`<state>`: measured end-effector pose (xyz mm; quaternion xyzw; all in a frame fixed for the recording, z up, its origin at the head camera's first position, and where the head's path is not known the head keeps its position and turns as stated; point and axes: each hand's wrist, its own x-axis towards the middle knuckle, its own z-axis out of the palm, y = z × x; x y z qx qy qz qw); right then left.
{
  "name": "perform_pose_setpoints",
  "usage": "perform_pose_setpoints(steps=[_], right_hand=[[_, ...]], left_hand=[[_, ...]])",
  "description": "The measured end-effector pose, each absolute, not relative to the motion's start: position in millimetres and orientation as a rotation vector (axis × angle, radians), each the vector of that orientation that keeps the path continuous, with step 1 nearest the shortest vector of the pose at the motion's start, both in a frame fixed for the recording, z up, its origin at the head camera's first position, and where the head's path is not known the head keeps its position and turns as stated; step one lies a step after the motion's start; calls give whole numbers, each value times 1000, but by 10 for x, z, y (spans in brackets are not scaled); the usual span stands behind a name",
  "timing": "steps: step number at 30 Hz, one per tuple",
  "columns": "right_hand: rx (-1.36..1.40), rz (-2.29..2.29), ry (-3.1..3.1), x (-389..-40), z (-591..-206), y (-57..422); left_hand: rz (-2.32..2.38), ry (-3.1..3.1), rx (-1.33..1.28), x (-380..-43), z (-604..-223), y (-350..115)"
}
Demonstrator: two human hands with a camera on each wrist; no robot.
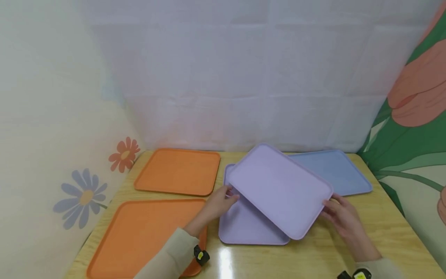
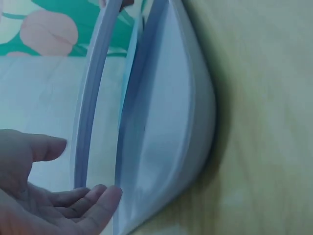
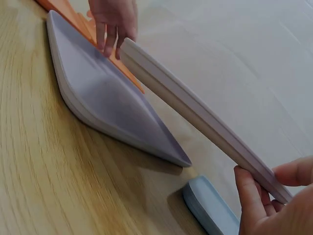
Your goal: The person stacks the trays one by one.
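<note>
Head view: a purple tray (image 1: 278, 190) is held askew above a second purple tray (image 1: 242, 224).
At left, two orange trays (image 1: 179, 171) are laid on the wooden table (image 1: 310, 257); the left hand (image 1: 218, 203), thumb and fingers spread, is held by the raised tray's left corner, contact unclear; a blue tray (image 1: 334, 172) is partly hidden; the raised tray's right corner is pinched by the right hand (image 1: 343, 217).

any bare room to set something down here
Bare table shows right of the right hand, in front of the blue tray, and in front of the lower purple tray. Crowded: the middle, under the raised purple tray, and the left, where the far orange tray and near orange tray leave only a narrow strip.
</note>
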<state>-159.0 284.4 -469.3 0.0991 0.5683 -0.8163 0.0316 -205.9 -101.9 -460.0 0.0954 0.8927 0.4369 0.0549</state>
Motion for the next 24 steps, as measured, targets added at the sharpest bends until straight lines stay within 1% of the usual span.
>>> perform_pose_setpoints(steps=[7,14,19,24], right_hand=[[353,-2536,1773,-1622,-4684,2599],[352,-2546,1754,-1593,-4641,2358],[307,-2544,1730,-1548,-4618,2222],[251,-2495,1759,-1507,-4636,2153]], left_hand=[[1836,2381,138,-2010,-4607,-848],[2289,2132,-29,-2079,-4613,-767],[2343,2101,-139,-2134,-4628,-808],[2337,2101,-182,-2159,-4570,-891]])
